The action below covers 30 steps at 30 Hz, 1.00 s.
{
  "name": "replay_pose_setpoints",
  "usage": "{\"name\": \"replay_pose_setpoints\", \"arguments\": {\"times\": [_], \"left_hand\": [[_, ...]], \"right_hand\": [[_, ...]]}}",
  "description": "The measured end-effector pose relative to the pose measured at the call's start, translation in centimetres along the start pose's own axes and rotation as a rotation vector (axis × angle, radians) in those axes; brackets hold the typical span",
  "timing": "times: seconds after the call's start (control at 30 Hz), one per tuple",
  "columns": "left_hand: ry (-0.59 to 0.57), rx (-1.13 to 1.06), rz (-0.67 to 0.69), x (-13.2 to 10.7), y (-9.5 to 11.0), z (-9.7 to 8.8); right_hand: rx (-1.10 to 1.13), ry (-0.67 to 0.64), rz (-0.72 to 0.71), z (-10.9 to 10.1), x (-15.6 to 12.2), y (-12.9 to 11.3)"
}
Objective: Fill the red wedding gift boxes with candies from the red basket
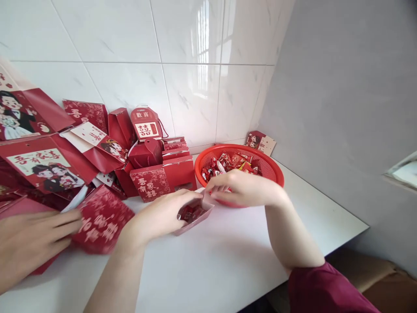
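My left hand (167, 215) is wrapped around a small open red paper candy box (197, 221), its fingers and thumb on the near and far sides. Wrapped candies (190, 212) lie inside it. My right hand (236, 187) is at the box's right end, fingers curled in and fingertips at its pale raised flap; the palm side is hidden. Just behind that hand stands a red plastic basket (276, 167) of wrapped candies (239, 161), its front rim partly covered by my hand.
Another person's hand (42, 239), slightly blurred, is on a red box (100, 221) at left. Red printed boxes (45, 161) pile up behind it. Several closed boxes (153, 182) stand by the tiled wall (124, 87). One more box (260, 142) leans in the corner. The table edge (345, 241) runs along the right.
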<state>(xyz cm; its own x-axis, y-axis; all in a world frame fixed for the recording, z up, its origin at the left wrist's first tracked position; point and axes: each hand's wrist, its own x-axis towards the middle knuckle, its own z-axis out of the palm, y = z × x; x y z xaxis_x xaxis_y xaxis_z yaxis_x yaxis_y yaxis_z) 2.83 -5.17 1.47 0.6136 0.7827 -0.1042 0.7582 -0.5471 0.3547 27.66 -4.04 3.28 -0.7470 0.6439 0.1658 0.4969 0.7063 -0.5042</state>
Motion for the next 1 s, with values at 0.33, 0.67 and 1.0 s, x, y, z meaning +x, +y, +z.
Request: {"name": "replay_pose_setpoints", "arguments": {"times": [0.33,0.67,1.0], "left_hand": [[-0.05,-0.057,0.011,0.5,0.0,-0.3],[-0.053,-0.03,0.006,0.6,1.4,-0.9],[-0.046,-0.103,-0.006,0.6,0.7,-0.7]], "right_hand": [[-0.392,-0.491,0.505,2.4,1.6,8.9],[-0.403,-0.49,0.571,3.1,1.7,10.6],[-0.444,-0.159,0.789,-6.8,3.5,14.7]]}}
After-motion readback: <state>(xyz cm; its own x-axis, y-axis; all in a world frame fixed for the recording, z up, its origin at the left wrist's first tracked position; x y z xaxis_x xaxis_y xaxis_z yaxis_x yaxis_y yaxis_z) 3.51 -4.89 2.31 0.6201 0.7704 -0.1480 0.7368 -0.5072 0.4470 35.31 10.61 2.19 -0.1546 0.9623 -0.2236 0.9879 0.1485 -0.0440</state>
